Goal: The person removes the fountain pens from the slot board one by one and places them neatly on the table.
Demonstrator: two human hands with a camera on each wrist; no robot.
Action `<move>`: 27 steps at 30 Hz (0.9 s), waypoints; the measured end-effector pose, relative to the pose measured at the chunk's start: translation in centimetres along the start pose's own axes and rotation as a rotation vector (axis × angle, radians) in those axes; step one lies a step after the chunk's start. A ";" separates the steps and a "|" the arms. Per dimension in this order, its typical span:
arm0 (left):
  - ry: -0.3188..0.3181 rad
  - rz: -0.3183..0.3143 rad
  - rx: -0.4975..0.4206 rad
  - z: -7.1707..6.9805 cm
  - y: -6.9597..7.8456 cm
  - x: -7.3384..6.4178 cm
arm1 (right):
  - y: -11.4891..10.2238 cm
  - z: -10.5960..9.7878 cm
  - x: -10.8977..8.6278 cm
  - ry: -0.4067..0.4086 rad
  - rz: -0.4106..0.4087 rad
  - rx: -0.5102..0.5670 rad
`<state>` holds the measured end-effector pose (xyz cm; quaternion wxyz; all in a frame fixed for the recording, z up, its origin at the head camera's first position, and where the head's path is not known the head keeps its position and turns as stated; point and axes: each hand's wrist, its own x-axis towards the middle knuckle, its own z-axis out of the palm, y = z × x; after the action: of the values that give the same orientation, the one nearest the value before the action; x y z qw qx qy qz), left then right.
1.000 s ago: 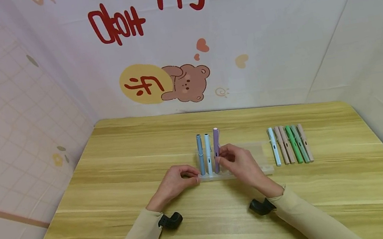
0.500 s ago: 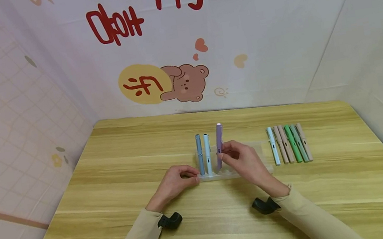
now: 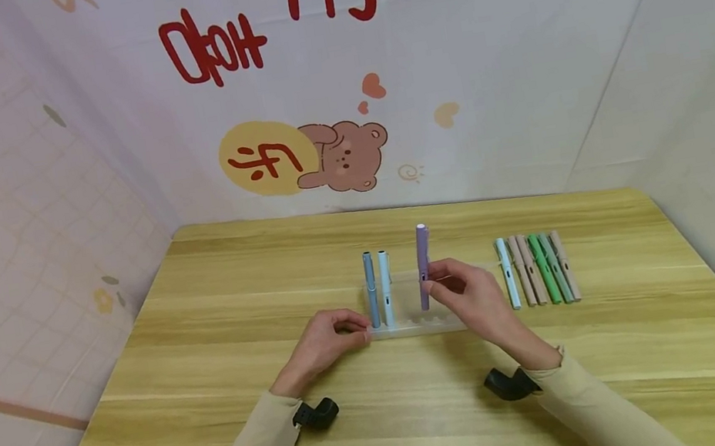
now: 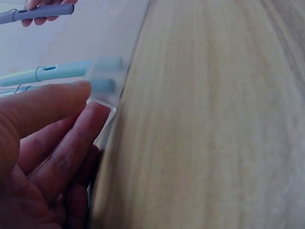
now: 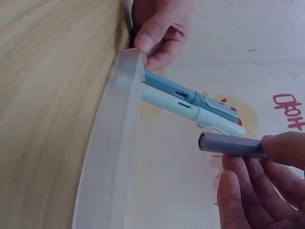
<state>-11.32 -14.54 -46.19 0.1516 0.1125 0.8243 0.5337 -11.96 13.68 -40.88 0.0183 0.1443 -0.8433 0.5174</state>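
Observation:
My right hand pinches a purple pen between thumb and fingers. The pen stands upright in the head view, its lower end raised above the clear pen stand. In the right wrist view, that lower end of the purple pen points at the stand, apart from it. At the stand's left end, my left hand grips the corner with thumb and fingers, seen close in the left wrist view. Beside those fingers, a dark blue pen and a light blue pen stand upright in the leftmost slots.
To the right of the stand, several pens lie side by side on the wooden table: a light blue pen, a bright green pen and others in dusty pink and grey-green. A white printed wall cloth hangs behind the table.
My right hand has lifted the purple pen out of its slot beside the light blue pen and moved it to the right. The left hand has stayed at the stand's end.

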 end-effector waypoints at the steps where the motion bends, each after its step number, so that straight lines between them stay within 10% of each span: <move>1: 0.000 0.001 0.001 0.0 -0.1 0.0 | 0.0 -0.2 -0.1 0.003 0.002 0.004; 27: 0.021 -0.032 -0.005 0.1 0.0 0.1 | 0.7 -5.2 -2.1 0.119 0.012 -0.011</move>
<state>-11.32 -14.40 -46.28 0.1519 0.0931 0.8263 0.5344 -10.77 19.05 -39.46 0.0661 0.1081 -0.8444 0.5205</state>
